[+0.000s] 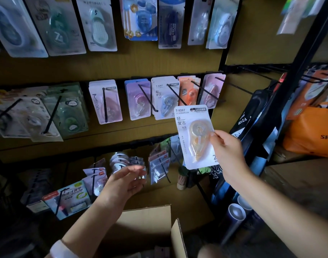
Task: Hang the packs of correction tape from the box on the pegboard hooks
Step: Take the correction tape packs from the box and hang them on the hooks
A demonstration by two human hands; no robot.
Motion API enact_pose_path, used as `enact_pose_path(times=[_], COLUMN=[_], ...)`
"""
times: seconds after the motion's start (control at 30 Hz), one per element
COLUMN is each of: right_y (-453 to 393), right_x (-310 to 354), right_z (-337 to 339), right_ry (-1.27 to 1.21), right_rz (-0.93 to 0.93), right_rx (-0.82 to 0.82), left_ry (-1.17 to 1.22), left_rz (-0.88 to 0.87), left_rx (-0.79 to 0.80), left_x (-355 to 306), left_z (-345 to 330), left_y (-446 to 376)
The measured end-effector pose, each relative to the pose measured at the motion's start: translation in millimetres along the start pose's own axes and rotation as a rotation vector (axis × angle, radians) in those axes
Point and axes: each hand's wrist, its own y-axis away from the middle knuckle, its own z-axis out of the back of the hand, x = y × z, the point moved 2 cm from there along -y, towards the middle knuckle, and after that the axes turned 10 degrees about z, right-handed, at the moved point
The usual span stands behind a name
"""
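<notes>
The orange correction tape pack [195,136] is held upright at 3 o'clock of frame centre, just below the orange-pack hook [197,89]. Right hand [227,153] pinches its lower right edge; a grip that far from the hang hole risks the card swinging and missing the hook. Left hand [125,181], released, hovers at 7 o'clock above the cardboard box [146,228].
</notes>
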Motion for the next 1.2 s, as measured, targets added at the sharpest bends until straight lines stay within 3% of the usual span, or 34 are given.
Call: enact_pose_path(times=[0.4,0.5,0.67,0.77,0.93,1.07,1.2], right_y=[-80,-106,-135,-139,-120,-82,-18], right_x=[-3,-7,-7,-10,-38,-55,-53], right_z=[-61,-82,-103,-111,-106,-89,-87], right_ry=[0.141,0.155,0.382,0.365,0.318,0.388,0.37], right_rz=[-0.052,-0.055,-0.07,-0.087,-0.201,-0.296,-0.304], right_rx=[0.009,-0.021,0.031,0.049,0.171,0.386,0.718], left_ry=[-0.219,-0.238,-0.246,-0.253,-0.307,-0.312,-0.341], left_rz=[-0.061,-0.068,-0.076,-0.066,-0.114,-0.147,-0.177], left_rx=[-0.084,-0.096,-0.136,-0.143,-0.138,-0.126,-0.111], left_x=[1,-5,-16,-16,-17,-17,-6], left_z=[23,32,52,58,49,39,42], left_y=[-18,-24,-36,-39,-32,-23,-11])
